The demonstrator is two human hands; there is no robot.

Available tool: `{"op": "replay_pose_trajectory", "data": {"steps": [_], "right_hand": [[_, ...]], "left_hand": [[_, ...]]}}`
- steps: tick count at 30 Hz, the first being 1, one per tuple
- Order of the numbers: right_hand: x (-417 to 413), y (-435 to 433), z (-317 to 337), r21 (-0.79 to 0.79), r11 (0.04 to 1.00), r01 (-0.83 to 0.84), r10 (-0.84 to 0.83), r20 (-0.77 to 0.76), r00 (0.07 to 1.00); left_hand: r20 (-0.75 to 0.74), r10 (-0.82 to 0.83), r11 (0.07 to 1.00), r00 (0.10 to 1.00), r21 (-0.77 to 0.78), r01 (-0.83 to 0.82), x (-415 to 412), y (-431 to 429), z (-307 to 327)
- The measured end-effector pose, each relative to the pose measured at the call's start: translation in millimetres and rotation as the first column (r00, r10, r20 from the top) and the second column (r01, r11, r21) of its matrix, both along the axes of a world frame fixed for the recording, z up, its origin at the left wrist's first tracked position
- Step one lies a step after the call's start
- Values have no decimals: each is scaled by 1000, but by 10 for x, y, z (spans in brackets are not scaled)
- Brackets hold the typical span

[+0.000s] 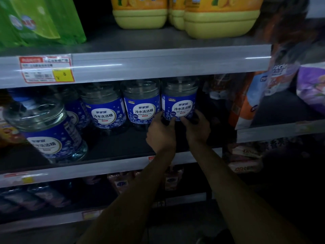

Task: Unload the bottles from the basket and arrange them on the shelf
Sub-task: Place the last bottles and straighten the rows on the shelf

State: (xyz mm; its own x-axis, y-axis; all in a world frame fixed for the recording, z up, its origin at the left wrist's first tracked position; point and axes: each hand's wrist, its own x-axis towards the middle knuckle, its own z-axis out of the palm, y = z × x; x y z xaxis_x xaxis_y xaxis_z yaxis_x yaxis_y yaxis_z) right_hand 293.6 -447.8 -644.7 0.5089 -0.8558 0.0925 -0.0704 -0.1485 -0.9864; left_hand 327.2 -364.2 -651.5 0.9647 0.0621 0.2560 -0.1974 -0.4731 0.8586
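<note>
**Head view: both hands on the rightmost blue-label bottle, middle shelf**

The grey metal shelving (158, 64) fills the frame, its upper tier carrying green refill pouches (35, 20) at left and yellow jugs (219, 22) at right, with a red and yellow price tag (46, 69) clipped to the front rail. The middle shelf (114, 147) is dark and holds a row of clear plastic detergent bottles, each with a wide rounded shoulder, colourless liquid and a deep blue label printed with white flowers and white Chinese lettering. The nearest of these, the front-left bottle (45, 131), stands close to the shelf edge and looks largest; two more (105, 110) (142, 106) stand upright further back, side by side. The held bottle (179, 101) is at the right end of that row, just beside its neighbour, upright at the back of the shelf. The left hand (161, 132) wraps its fingers around the bottle's lower left side, and the right hand (197, 129) clasps the lower right, thumbs on the label's bottom edge. Right of it, orange and purple packets (255, 95) are dim and blurred.
</note>
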Motion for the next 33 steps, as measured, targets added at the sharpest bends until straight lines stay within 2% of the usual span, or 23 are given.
{"op": "replay_pose_trajectory", "data": {"steps": [6,12,15,19,25,29,33], "right_hand": [[5,2,16,3,1000,-10,10,0,1000],[-49,-19,70,-16,996,-87,85,-106,991],[-135,-19,87,-49,989,-139,126,-198,972],[-309,16,132,-175,958,-227,160,-331,930],[-633,209,240,-353,831,-430,243,-464,852],[-813,458,343,-449,732,-513,213,-565,797],[-983,756,452,-567,596,-568,164,-607,778]], "left_hand": [[-19,1,1000,1000,-20,-1,-26,-15,30],[-24,-98,995,995,-27,97,-73,86,81],[-23,-208,978,978,29,209,-73,227,108],[-5,-313,937,950,162,310,-105,493,183],[27,-453,822,891,399,406,-274,980,354],[64,-492,726,868,580,369,-457,1338,446],[110,-498,664,860,686,297,-695,1796,565]]}}
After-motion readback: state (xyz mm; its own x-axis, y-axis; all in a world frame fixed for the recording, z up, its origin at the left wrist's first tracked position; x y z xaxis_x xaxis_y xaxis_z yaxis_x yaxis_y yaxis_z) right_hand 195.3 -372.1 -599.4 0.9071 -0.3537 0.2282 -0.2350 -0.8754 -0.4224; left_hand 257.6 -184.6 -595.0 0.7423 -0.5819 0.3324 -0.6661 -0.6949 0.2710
